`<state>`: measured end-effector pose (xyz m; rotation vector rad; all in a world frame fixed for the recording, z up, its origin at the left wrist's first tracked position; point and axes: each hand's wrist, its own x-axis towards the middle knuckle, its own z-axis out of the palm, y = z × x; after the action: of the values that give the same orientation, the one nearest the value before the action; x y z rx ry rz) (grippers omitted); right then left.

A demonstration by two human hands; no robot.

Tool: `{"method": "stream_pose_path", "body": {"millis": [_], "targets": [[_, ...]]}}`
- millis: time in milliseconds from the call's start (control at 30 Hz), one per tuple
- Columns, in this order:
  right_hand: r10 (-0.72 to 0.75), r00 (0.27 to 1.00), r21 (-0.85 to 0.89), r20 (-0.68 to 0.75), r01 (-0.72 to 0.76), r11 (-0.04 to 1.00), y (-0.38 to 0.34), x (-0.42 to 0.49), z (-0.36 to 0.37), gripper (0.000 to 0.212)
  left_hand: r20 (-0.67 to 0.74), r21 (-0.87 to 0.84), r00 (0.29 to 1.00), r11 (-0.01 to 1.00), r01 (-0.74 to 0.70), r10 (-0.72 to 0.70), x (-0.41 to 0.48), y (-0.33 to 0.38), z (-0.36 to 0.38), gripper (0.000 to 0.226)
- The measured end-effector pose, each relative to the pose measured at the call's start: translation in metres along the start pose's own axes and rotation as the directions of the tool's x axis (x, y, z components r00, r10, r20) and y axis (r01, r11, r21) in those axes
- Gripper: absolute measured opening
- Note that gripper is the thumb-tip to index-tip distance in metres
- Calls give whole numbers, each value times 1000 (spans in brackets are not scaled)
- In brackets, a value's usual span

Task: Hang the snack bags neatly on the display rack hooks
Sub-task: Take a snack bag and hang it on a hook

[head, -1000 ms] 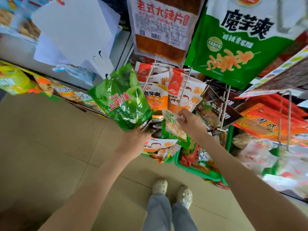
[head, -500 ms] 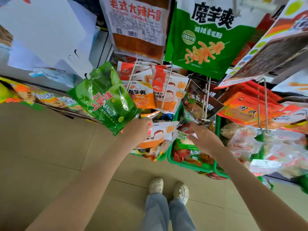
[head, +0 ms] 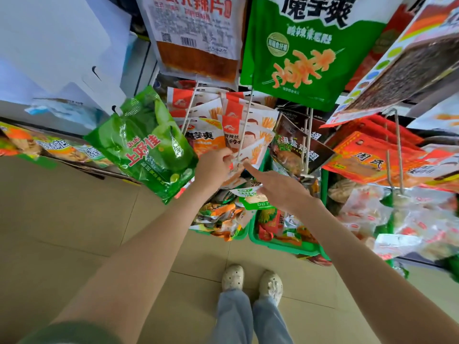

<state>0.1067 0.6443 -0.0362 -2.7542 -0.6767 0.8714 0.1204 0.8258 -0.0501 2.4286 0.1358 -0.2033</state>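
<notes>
Now snack bag [head: 250, 151] pinched in left hand [head: 214, 167]; right hand [head: 283, 189] just beside.

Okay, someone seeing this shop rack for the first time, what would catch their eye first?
Probably the big green bag with orange skewer art hanging top centre, and the glossy green apple-print bag lower left. At mid-frame, the left hand pinches a white-and-orange snack bag at the tip of a white hook, while the right hand points its index finger at the same spot.
</notes>
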Motion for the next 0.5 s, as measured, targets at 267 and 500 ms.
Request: {"method": "stream_pose_path", "body": {"millis": [267, 500], "targets": [[78, 997, -68, 11, -77, 995, 2, 20, 3, 83, 7, 30, 998, 998, -57, 57, 16, -7, 6, 20], [61, 998, -51, -4, -61, 997, 0, 25, 4, 78, 37, -3, 999, 1000, -18, 19, 24, -9, 10, 15]]}}
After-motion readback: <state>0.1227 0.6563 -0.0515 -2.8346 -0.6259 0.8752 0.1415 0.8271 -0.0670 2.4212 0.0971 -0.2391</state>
